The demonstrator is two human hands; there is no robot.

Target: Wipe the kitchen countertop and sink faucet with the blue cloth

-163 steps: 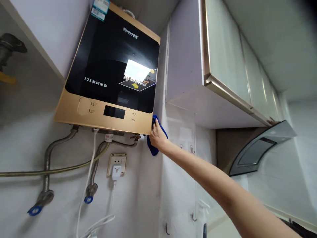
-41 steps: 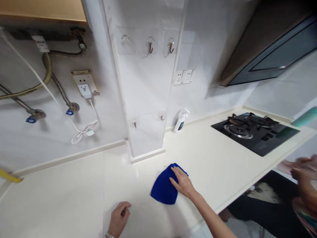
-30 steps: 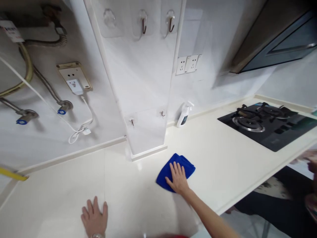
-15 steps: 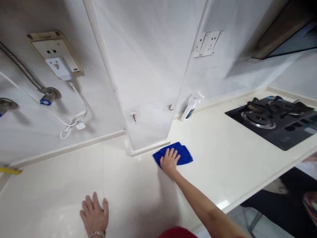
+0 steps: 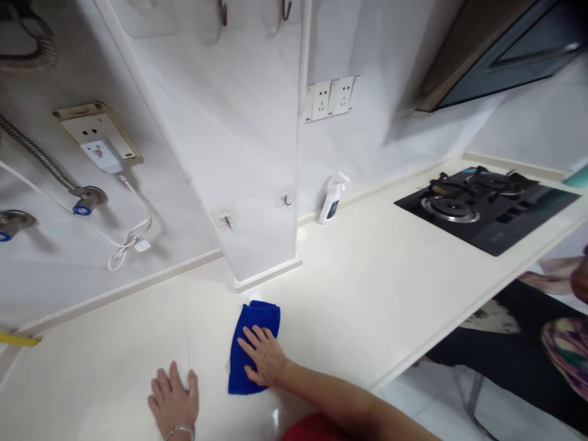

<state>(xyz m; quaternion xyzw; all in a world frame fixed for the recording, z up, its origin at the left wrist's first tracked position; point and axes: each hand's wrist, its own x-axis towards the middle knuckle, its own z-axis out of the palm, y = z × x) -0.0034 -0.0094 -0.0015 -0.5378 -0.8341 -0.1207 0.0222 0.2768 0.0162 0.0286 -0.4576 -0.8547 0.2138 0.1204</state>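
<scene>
Under my right hand (image 5: 264, 358) a blue cloth (image 5: 260, 315) lies flat on the white countertop (image 5: 349, 300). The fingers of that hand are spread and press the cloth down from above. My left hand (image 5: 174, 398), with a metal bracelet at the wrist, rests palm down on the bare counter to the left of the cloth. Its fingers are stretched out and it holds nothing.
A white spray bottle (image 5: 333, 199) stands against the wall beside the pillar (image 5: 257, 233). Farther right is a black gas hob (image 5: 487, 208). A plugged-in charger (image 5: 101, 156) and pipe valves (image 5: 89, 199) are on the left wall. Another person (image 5: 509, 343) sits beyond the counter's front edge.
My right hand has slid the blue cloth left and toward me, away from the pillar's right corner, and the cloth has turned. My left hand stays put. The view has shifted right.
</scene>
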